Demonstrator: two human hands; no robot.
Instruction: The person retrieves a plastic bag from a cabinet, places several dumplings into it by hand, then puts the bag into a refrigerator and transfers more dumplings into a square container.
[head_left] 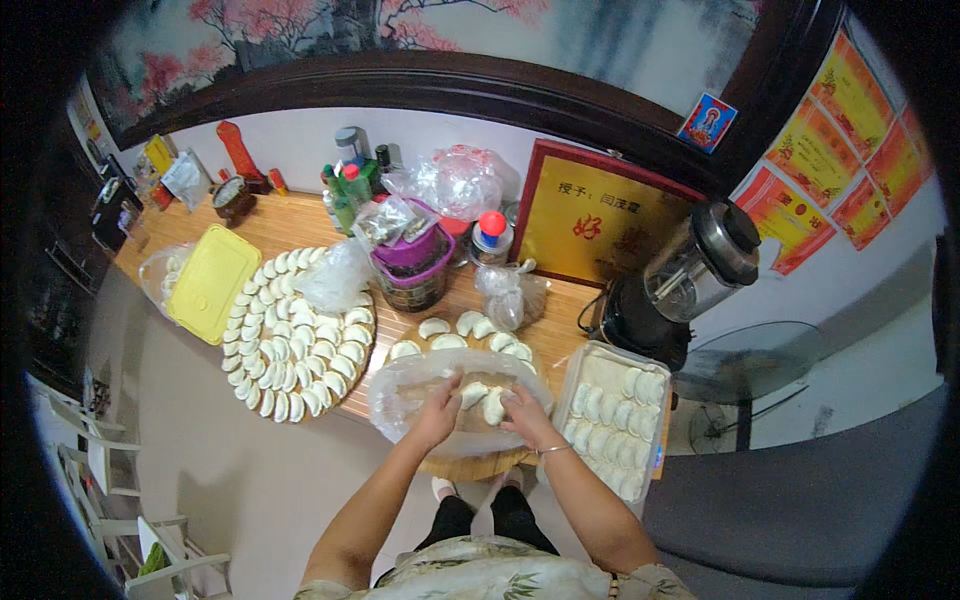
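Both my hands are over a translucent plastic container at the front of the table. My left hand has its fingers curled at a white, crescent-shaped dumpling. Just beside it, my right hand grips another dumpling between thumb and fingers. The two dumplings are close together above the container's bottom. Behind the container, several more dumplings lie on a round wooden board, which the container partly covers. Some fingertips are hidden behind the dumplings.
To the right stands a rectangular container with rows of dumplings, below a blender. On the left, a round tray of dumplings adjoins a yellow lid. A purple basket, jars and plastic bags line the back.
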